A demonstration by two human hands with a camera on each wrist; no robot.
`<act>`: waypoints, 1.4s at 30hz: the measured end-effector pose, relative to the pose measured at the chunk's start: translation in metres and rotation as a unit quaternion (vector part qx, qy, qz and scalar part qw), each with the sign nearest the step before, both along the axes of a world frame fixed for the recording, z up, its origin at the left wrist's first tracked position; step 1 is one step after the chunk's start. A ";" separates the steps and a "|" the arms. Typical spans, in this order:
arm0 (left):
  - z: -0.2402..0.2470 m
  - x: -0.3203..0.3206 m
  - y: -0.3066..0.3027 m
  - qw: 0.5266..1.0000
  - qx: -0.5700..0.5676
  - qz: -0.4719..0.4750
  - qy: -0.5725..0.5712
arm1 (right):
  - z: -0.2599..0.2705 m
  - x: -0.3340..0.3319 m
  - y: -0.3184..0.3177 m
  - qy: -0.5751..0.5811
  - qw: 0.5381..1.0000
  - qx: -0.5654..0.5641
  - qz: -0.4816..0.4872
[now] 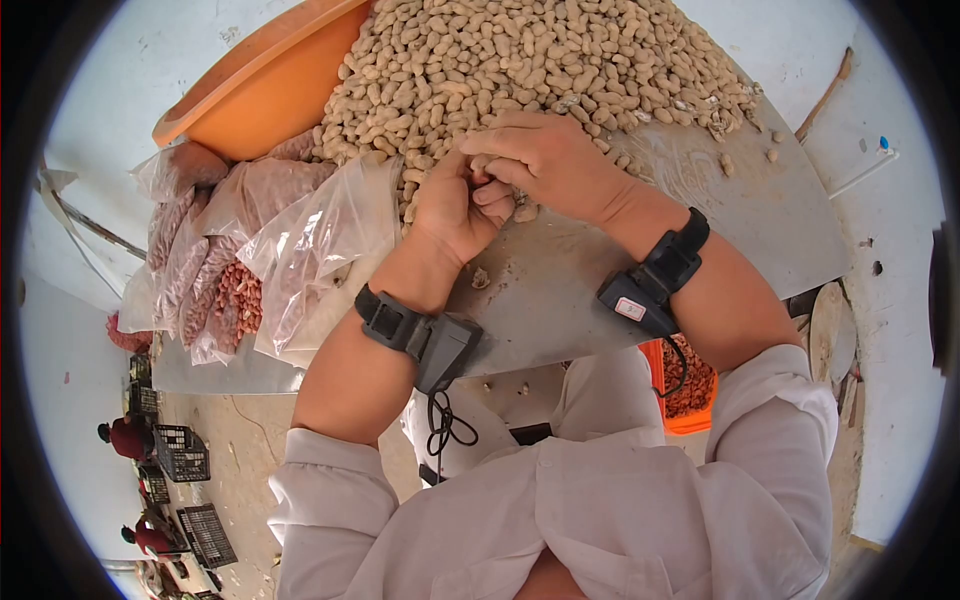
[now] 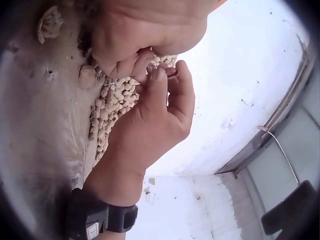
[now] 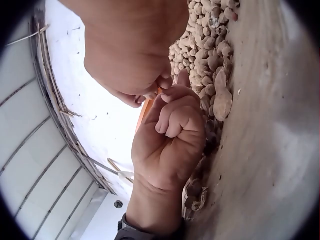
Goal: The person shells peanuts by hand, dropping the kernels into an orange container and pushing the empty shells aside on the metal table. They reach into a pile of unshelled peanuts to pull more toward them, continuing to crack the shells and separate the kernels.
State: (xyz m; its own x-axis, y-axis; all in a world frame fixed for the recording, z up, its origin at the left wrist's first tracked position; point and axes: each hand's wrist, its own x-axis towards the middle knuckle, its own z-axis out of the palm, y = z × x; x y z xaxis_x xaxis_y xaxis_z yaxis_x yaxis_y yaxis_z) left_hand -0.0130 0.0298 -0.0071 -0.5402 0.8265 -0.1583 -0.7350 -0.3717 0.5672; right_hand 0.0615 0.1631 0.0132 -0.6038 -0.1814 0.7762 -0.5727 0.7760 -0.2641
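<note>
Both hands meet at the front of the peanut heap [image 1: 500, 60]. My left hand [image 1: 455, 212] is palm up with its fingers curled, gripping a peanut [image 1: 480, 163] that the fingers mostly cover. From above, my right hand [image 1: 545, 160] touches the left fingertips. In the left wrist view, the thumb and forefinger of the right hand [image 2: 150, 112] pinch a reddish-brown kernel [image 2: 172, 73], close to the left hand [image 2: 150, 30]. The curled fingers of the left hand [image 3: 170, 132] show in the right wrist view beneath the right hand [image 3: 130, 50]; its palm contents are hidden.
An orange basin [image 1: 260, 90] lies tilted at the back left, above plastic bags [image 1: 320, 240] of kernels. Shell pieces [image 1: 481, 278] dot the metal tabletop [image 1: 580, 290]. Below the table edge, an orange container [image 1: 690, 385] holds reddish bits. People and black crates [image 1: 181, 453] are far left.
</note>
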 end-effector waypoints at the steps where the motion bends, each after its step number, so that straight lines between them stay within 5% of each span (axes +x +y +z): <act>1: 0.000 0.000 0.000 1.000 -0.001 -0.003 -0.004 | 0.002 0.002 -0.002 -0.009 1.000 0.002 -0.008; 9: -0.003 -0.003 0.001 0.998 0.015 -0.064 0.018 | 0.000 -0.003 0.002 0.015 1.000 -0.006 0.022; 19: 0.009 0.005 0.000 0.991 -0.067 0.068 0.095 | 0.002 0.004 0.028 -0.112 0.975 -0.182 -0.063; 25: 0.012 0.007 -0.004 0.986 -0.055 0.094 0.125 | -0.016 -0.011 0.046 -0.096 0.968 -0.085 -0.217; 42: 0.009 0.003 -0.003 0.984 -0.045 0.116 0.126 | -0.025 -0.015 0.037 -0.224 0.940 0.081 -0.246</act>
